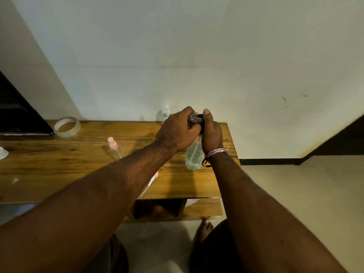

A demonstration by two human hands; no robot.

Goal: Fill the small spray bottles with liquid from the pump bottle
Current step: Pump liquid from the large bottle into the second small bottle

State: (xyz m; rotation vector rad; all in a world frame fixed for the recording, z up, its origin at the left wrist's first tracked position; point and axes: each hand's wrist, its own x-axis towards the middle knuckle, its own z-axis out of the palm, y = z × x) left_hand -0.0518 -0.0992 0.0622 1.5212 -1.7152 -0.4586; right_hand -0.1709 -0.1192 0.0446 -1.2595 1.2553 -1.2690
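The clear pump bottle (193, 155) stands near the right end of the wooden table (59, 164), partly filled with liquid. My right hand (212, 134) wraps around its black pump head (202, 120), thumb pointing up. My left hand (177, 131) grips a small clear spray bottle (194, 117) without a cap, its threaded neck held against the pump's spout. A pink-capped spray bottle (113, 147) is on the table to the left. Another pink-capped one (152, 181) lies mostly hidden under my left forearm. A white-capped bottle (167, 112) stands at the back by the wall.
A roll of clear tape (67, 127) lies at the back left beside a black object (19, 115). A white item (3, 153) sits at the left edge. Below the table's front edge is an open shelf (202, 207). A bare foot (204, 227) rests on the floor.
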